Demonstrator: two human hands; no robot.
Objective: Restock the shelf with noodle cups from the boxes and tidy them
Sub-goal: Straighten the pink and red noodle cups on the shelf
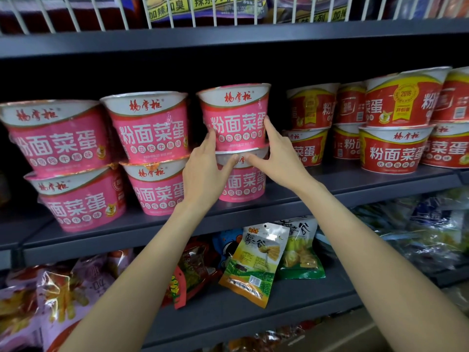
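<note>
- I was facing a dark grey store shelf (355, 185) with a wire rack (162, 11) above it and snack bags (256, 262) on the tier under my arms.
- My left hand (203, 171) and right hand (276, 158) flanked the top pink cup (236, 118), fingers nearly straight and pressing its lower sides, thumbs meeting on the rim of the bottom pink cup (243, 181).
- Neither hand wrapped round anything; it was a two-sided squeeze.
- Risk as I judged it: the top cup sat slightly skewed on its mate, so an uneven push could slide it off forwards over the shelf lip.
- The shrink film looked slippery under flat fingers.
- Left of my left hand, two pink stacks (149, 153) stood close; right of my right hand a gap opened before the red cups (390, 148).
- Headroom above the top cup looked adequate.
</note>
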